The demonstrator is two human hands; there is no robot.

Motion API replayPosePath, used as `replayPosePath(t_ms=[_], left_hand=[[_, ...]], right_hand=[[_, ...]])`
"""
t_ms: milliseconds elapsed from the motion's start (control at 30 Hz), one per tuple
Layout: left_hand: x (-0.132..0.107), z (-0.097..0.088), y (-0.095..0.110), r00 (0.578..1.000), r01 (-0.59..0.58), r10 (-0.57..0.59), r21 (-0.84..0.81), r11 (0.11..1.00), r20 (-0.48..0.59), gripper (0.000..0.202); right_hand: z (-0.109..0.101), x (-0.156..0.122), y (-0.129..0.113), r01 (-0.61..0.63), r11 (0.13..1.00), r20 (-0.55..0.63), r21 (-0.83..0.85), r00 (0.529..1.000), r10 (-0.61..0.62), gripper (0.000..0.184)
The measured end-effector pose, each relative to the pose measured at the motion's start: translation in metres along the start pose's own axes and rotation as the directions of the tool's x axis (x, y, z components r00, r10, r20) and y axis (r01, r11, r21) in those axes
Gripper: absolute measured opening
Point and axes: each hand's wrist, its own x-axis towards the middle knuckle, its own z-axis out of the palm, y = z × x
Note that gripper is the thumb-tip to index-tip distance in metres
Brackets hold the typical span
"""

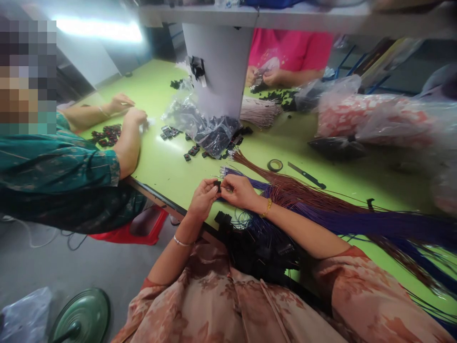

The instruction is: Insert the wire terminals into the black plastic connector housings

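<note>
My left hand (pixel 203 198) and my right hand (pixel 238 190) meet at the near edge of the green table (pixel 160 162). Both pinch a small black connector (pixel 217 185) between their fingertips. A thin wire seems to run from my right fingers toward the bundle of purple wires (pixel 357 221), which lies beside a bundle of brown wires (pixel 285 183). Below my hands, a heap of black connectors with blue wires (pixel 257 243) rests at the table's edge and on my lap.
A person in green at the left handles black parts (pixel 106 135). A person in pink sits across. A plastic bag of black connectors (pixel 210 131), a tape roll (pixel 274 165), a knife (pixel 306 175), bagged goods (pixel 374 119) and a white post (pixel 223 66) stand on the table.
</note>
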Motion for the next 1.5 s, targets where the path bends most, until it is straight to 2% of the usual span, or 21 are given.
replayPosePath(t_ms=[133,300,400,500,567,600,700,767,833,900,1000,1100,1167,1267,1500], left_hand=[[-0.001,-0.003,-0.006,0.999,0.001,0.0,0.019,1.0,-0.05,0.035],[-0.006,-0.001,-0.01,0.995,-0.032,0.039,0.078,0.996,-0.091,0.038],[-0.007,0.001,-0.008,0.994,-0.013,0.022,0.083,0.996,-0.108,0.036],[-0.005,0.001,-0.002,0.996,0.009,-0.002,0.069,0.998,-0.092,0.033],[-0.002,0.0,0.001,0.997,0.003,0.002,0.073,0.997,-0.077,0.031],[0.0,0.0,0.002,0.998,0.001,0.004,0.074,0.997,-0.07,0.03],[0.003,0.001,0.0,0.999,0.011,-0.008,0.07,0.997,-0.048,0.029],[0.005,0.002,-0.001,0.999,0.018,-0.016,0.062,0.998,-0.042,0.029],[0.005,0.003,-0.003,0.999,0.021,-0.018,0.05,0.999,-0.045,0.029],[0.005,0.004,-0.002,0.999,0.019,-0.017,0.034,0.999,-0.05,0.03],[0.005,0.006,-0.001,0.999,0.008,-0.008,-0.005,1.0,-0.049,0.029],[0.007,0.009,0.0,1.0,-0.006,0.004,-0.051,0.999,-0.03,0.027],[0.007,0.01,0.0,1.0,-0.006,0.005,-0.079,0.997,-0.006,0.026],[0.008,0.012,-0.002,1.0,0.003,-0.001,-0.119,0.993,0.018,0.022],[0.009,0.014,-0.003,0.999,0.006,0.001,-0.167,0.986,0.04,0.019]], right_hand=[[0.002,-0.002,0.004,0.024,1.0,0.073,-0.01,0.997,-0.024,0.008],[0.008,-0.007,-0.002,0.02,0.99,0.136,-0.14,0.991,-0.001,0.008],[0.003,-0.002,-0.001,-0.003,0.989,0.165,-0.149,0.986,0.027,0.011],[-0.01,0.016,0.017,-0.129,0.985,0.097,-0.113,0.985,0.14,0.019],[-0.018,0.031,0.037,-0.266,0.947,-0.026,-0.179,0.964,0.265,0.021],[-0.02,0.038,0.047,-0.322,0.919,-0.043,-0.23,0.946,0.321,0.018],[-0.02,0.052,0.069,-0.407,0.842,0.007,-0.355,0.899,0.437,0.012],[-0.016,0.055,0.074,-0.425,0.82,0.032,-0.383,0.881,0.472,0.011],[-0.013,0.055,0.074,-0.431,0.827,0.009,-0.361,0.885,0.465,0.014],[-0.013,0.053,0.069,-0.408,0.868,-0.035,-0.283,0.909,0.415,0.014],[-0.018,0.05,0.057,-0.323,0.945,-0.064,-0.046,0.945,0.32,0.011],[-0.022,0.044,0.041,-0.265,0.943,-0.028,0.2,0.961,0.276,0.011],[-0.023,0.037,0.03,-0.256,0.925,0.004,0.28,0.964,0.266,0.011],[-0.022,0.024,0.017,-0.238,0.93,0.013,0.28,0.97,0.244,0.01],[-0.017,0.003,0.006,-0.171,0.978,0.025,0.118,0.985,0.169,0.016]])
